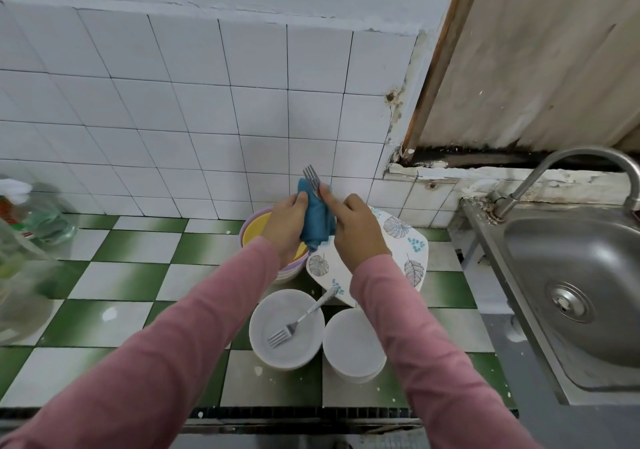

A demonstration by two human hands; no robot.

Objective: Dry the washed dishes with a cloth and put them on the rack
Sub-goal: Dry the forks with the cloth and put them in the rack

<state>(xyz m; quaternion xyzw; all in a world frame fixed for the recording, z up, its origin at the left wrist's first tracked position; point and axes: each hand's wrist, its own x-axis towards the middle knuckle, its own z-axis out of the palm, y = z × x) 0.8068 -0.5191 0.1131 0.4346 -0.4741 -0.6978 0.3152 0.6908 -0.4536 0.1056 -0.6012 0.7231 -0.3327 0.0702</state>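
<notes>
- Our left hand (285,232) clenches the bunched teal-blue cloth (317,221), which is wrapped round the handle of the silver metal fork (311,177).
- Our right hand (360,233) pinches the fork's neck.
- The tines stand above both hands, over the green-and-white tiled counter (121,282).

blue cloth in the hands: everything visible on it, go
The blue cloth is teal, soft-looking fabric, bunched into an upright wad. The left hand and right hand grip it from either side. A fork pokes tines-up from its top; its lower end tapers to a hanging point.
</notes>
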